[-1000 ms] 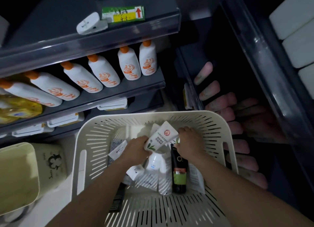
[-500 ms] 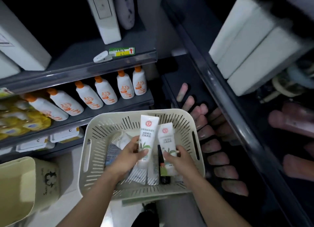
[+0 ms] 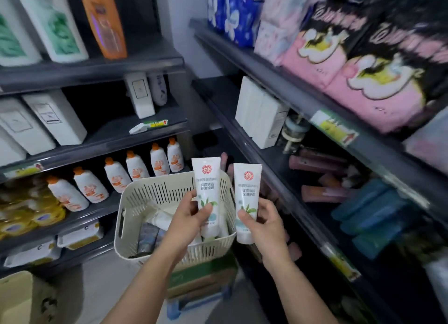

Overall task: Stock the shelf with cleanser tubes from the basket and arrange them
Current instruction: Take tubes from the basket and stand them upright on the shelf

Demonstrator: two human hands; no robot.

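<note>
The left hand [image 3: 191,217] grips one cleanser tube [image 3: 206,185] over the basket [image 3: 150,192], and the right hand [image 3: 264,221] grips a second tube [image 3: 247,190] beside its right edge. Stand both near the front edge of the shelf [image 3: 300,214], labels out.

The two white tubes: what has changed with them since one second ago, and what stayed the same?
The left hand raised the first tube out of the basket. The right hand took hold of a second tube and lifted it too; both are now held upright, side by side. The basket stays put, other items inside.
</note>
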